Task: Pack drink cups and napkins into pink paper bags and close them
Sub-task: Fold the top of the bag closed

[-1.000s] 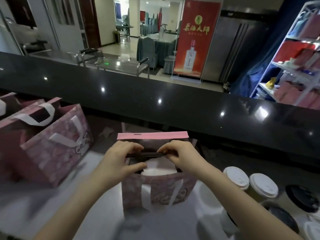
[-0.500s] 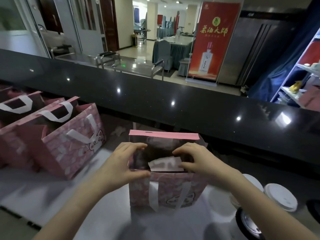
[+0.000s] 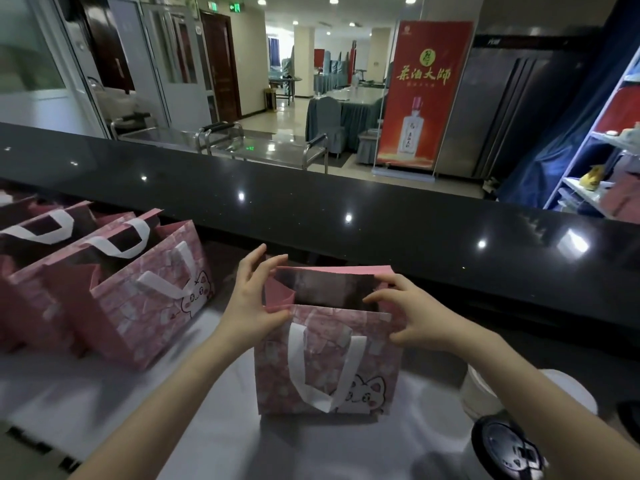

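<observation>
Pinching bag (image 3: 325, 344) rim between fingers (image 3: 252, 271)

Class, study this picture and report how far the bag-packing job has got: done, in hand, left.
Done: nothing plainly closed; the row of bags on the left stands open, contents hidden. In hand: left hand and right hand pinch the top corners of the middle bag, its mouth open. Left: closing it, and packing the lidded cups on the right.
</observation>
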